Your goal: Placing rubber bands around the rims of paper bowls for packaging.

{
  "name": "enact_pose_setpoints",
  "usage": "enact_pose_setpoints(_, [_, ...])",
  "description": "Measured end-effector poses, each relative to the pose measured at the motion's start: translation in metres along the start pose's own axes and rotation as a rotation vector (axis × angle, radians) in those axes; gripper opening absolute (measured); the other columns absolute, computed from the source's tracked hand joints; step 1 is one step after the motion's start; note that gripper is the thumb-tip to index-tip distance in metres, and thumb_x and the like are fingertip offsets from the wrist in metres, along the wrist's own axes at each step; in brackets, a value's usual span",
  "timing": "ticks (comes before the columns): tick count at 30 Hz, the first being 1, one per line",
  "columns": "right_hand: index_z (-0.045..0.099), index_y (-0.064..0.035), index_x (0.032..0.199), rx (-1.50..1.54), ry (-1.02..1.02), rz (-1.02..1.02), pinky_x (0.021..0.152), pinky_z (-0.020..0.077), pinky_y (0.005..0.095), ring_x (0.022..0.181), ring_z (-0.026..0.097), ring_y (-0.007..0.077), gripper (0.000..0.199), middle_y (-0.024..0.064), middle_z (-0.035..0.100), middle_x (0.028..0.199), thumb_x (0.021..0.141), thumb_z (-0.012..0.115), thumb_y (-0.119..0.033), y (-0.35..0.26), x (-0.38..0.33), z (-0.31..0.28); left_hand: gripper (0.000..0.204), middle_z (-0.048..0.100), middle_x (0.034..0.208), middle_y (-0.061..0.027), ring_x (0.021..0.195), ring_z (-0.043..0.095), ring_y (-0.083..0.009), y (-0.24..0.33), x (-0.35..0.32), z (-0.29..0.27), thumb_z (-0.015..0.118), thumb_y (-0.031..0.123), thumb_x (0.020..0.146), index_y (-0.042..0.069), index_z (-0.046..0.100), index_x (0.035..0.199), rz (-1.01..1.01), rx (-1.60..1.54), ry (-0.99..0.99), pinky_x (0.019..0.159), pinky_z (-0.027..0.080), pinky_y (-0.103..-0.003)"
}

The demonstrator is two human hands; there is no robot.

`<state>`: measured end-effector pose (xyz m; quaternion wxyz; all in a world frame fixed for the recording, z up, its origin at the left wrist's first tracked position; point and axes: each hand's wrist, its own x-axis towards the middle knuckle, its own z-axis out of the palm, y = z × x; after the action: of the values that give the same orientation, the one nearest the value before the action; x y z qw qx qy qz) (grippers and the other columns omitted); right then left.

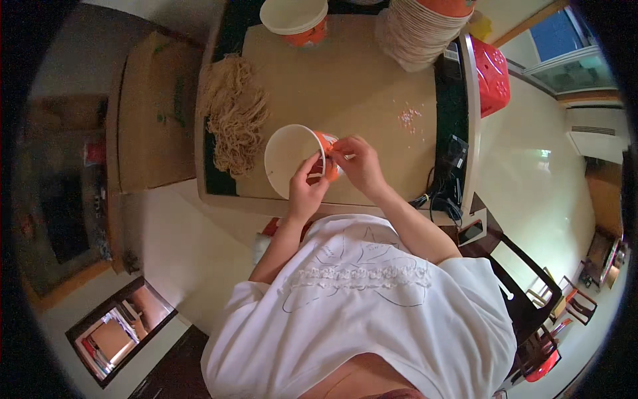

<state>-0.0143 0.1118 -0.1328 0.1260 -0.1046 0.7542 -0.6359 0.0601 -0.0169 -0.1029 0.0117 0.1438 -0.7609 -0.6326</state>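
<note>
A white paper bucket (282,156) with an orange printed outside lies tipped near the table's front edge, its mouth toward the left. My left hand (308,191) grips its rim, fingers closed over the edge nearest me. My right hand (360,163) is at the orange outer wall with thumb and fingers pinched together. Whatever those fingertips hold is too small to make out. Left of the bucket lies a loose heap of beige string (236,113).
Two nested paper buckets (294,16) stand at the back, and a tall stack of them (422,30) at the back right. Small pinkish pieces (410,120) are scattered on the cardboard sheet (345,73). Black cables and an adapter (454,153) lie along the right edge, beyond which is a red plastic container (490,76).
</note>
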Motion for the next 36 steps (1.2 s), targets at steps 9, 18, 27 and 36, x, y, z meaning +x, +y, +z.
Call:
enact_pose_setpoints(9, [0.061,0.001,0.086,-0.107,-0.023,0.028,0.064,0.052,0.0297,0.076,0.062,0.0187,0.009,0.0097,0.059,0.086,0.078,0.065,-0.002,-0.007,0.001,-0.005,0.046,0.061,0.104,-0.0082,0.092,0.061,-0.0163,0.0,0.0,0.003,0.053,-0.004,0.077,0.0,0.049,0.123,0.055,0.017,-0.048,0.073,0.052,-0.027])
enact_pose_setpoints(18, [0.063,-0.0006,0.081,-0.004,-0.039,0.065,0.058,0.0473,0.032,0.065,0.059,0.02,0.007,0.0096,0.062,0.075,0.079,0.064,-0.007,0.033,-0.007,-0.018,0.023,0.061,0.089,-0.0162,0.078,0.061,-0.0297,-0.022,0.02,0.026,0.056,0.0,0.081,0.002,0.062,0.102,0.199,0.35,-0.006,0.065,0.049,-0.035])
enact_pose_setpoints(27, [0.059,-0.0014,0.094,0.322,-0.216,0.511,0.062,0.0491,0.0255,0.071,0.059,0.0121,0.013,0.0047,0.063,0.079,0.086,0.06,-0.011,0.038,-0.016,-0.034,0.003,0.061,0.074,-0.0124,0.068,0.06,-0.0304,-0.028,0.029,0.038,0.052,0.006,0.085,0.005,0.052,0.082,0.277,0.483,0.047,0.059,0.048,-0.039])
enact_pose_setpoints(36, [0.057,0.0017,0.099,0.284,-0.402,0.185,0.078,0.0491,0.0266,0.089,0.06,0.0154,0.013,0.0094,0.061,0.097,0.086,0.056,0.0,-0.008,-0.061,-0.026,0.004,0.064,0.075,-0.0115,0.066,0.065,-0.0203,-0.053,0.04,0.042,0.048,0.009,0.091,0.005,0.047,0.092,-0.237,-0.063,0.002,0.055,0.05,-0.031])
